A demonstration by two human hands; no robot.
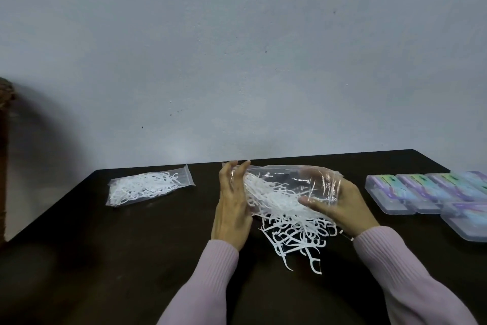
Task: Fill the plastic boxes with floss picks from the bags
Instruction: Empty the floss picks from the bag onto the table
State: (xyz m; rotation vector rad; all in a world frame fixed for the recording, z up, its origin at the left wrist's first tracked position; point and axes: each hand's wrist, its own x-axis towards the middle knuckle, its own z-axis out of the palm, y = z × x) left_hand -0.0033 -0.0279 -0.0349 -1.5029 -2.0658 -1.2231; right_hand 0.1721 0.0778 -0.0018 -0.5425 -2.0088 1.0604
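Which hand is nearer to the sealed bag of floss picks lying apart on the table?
Left. The left hand holds the open bag's near side, next to the sealed bag; the right hand grips its far side.

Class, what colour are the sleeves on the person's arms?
Pale pink, ribbed knit sleeves, clearest in the head view.
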